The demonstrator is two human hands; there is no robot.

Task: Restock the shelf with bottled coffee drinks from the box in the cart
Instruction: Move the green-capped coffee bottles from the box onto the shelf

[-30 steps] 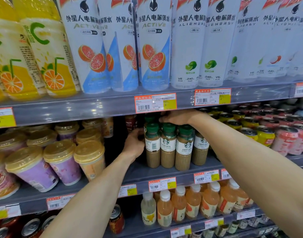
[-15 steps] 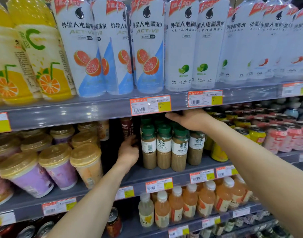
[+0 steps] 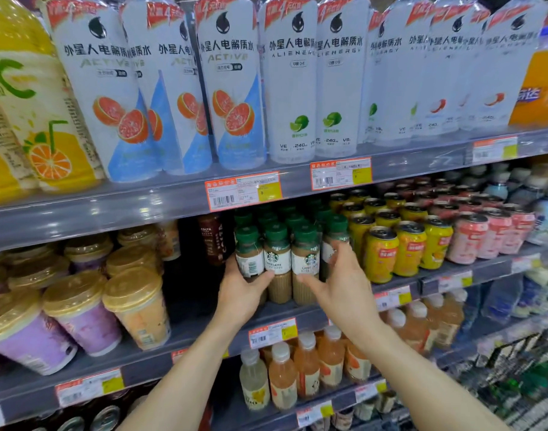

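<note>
Several green-capped bottled coffee drinks [image 3: 277, 259] stand in rows on the middle shelf [image 3: 201, 325], just under a price tag. My left hand [image 3: 240, 295] wraps the front left bottle [image 3: 249, 261], thumb across its lower front. My right hand [image 3: 344, 284] closes on the front right bottle [image 3: 330, 248], fingers over its label, thumb reaching left under the third bottle. The two middle front bottles stand between my hands. The box is out of view.
Capped milk-tea cups [image 3: 136, 306] stand left of a dark gap with a brown Costa bottle [image 3: 212, 239]. Yellow cans [image 3: 409, 247] crowd the right side. Tall electrolyte bottles [image 3: 232, 82] fill the shelf above, juice bottles [image 3: 282, 374] the one below. The wire cart [image 3: 515, 381] is at lower right.
My right hand came down from the bottle caps to the front right bottle's side. My left hand moved right from the dark gap onto the front left bottle. The camera moved closer.
</note>
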